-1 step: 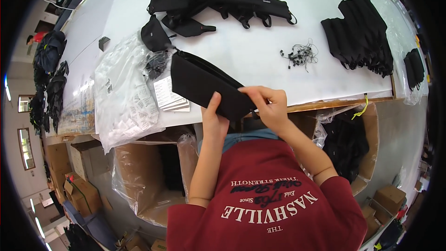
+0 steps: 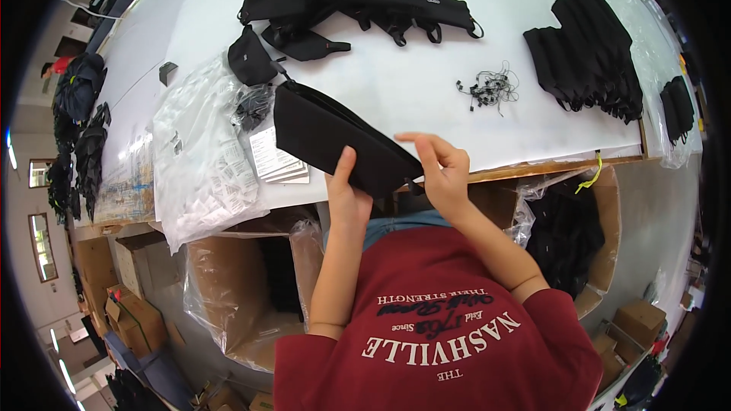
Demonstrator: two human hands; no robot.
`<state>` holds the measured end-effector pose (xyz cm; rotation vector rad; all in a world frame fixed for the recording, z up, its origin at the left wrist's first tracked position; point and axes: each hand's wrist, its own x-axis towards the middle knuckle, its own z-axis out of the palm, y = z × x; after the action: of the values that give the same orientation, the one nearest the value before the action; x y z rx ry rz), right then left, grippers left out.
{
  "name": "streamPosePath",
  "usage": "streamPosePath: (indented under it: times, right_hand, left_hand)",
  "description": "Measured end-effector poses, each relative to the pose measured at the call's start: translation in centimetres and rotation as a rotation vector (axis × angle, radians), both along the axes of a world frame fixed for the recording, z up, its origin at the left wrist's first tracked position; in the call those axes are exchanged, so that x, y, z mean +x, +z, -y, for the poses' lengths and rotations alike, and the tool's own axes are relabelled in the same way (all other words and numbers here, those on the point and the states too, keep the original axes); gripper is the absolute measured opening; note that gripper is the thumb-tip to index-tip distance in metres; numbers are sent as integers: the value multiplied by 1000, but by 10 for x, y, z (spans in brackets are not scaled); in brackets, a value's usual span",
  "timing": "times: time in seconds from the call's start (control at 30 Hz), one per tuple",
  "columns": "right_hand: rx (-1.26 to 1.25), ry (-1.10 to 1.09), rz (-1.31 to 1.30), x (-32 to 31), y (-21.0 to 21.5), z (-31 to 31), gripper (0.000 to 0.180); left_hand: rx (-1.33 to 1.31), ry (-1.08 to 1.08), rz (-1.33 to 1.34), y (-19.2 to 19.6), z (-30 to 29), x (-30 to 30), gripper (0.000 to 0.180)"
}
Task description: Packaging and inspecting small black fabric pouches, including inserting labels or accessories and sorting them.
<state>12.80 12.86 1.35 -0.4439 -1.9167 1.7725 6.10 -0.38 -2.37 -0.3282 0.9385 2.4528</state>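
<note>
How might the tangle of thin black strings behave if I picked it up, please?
The tangle would probably lift as a snagged clump, since its loops cross. It looks light and floppy, its strands being thin and curled.

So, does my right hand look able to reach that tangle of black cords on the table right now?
Likely yes: the left hand holds the black pouch, and from the right hand, at the pouch's near end, nothing visible blocks the way over the white tabletop to the tangle of black cords.

Dark-red T-shirt point(image 2: 495, 380), short sleeves point(image 2: 565, 335); white lettering point(image 2: 442, 348), black script point(image 2: 419, 309) across T-shirt's front; blue garment point(image 2: 411, 220) at T-shirt's hem.
</note>
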Motion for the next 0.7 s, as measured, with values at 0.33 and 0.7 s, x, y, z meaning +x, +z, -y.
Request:
streamPosePath:
  times: [0.33, 0.7]
  right_hand:
    - [-410, 141, 180, 8, -40, -21, 32]
    - [142, -89, -220, -10, 3, -48, 19]
  left_hand:
    - [-220, -140, -183, 35, -3, 2, 42]
    - [-171, -608, -83, 27, 0, 18, 40]
